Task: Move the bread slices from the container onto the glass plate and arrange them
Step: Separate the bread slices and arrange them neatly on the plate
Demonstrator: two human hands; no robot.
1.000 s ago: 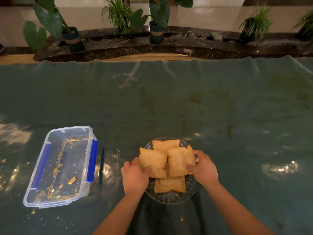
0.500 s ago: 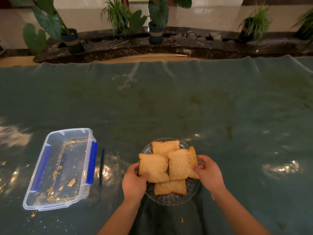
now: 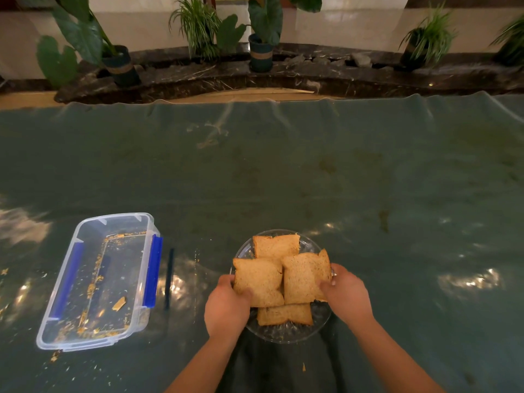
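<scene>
- One glass plate (image 3: 286, 334) sits on the green table (image 3: 312, 180), close to the person.
- Four bread slices lie on the plate, and they overlap.
- The back slice (image 3: 276, 245) is at the far side of the plate.
- The left slice (image 3: 258, 280) and the right slice (image 3: 304, 276) lie side by side on top, and their edges touch in the middle.
- The front slice (image 3: 285, 314) is at the near side, partly under those two.
- The left hand (image 3: 225, 307) holds the left slice at its near left corner, with the thumb on top.
- The right hand (image 3: 347, 295) holds the right slice at its right edge, fingers curled round it.
- One clear container (image 3: 100, 280) sits well to the left of the plate. It has two blue clips, one on each long side.
- No slices are in the container, just crumbs and one small bit of crust (image 3: 118, 303).
- One thin dark stick (image 3: 169, 277) lies just right of the container.
- Crumbs are on the table near the container.
- Plants in pots stand behind the table. I can see four pots.
</scene>
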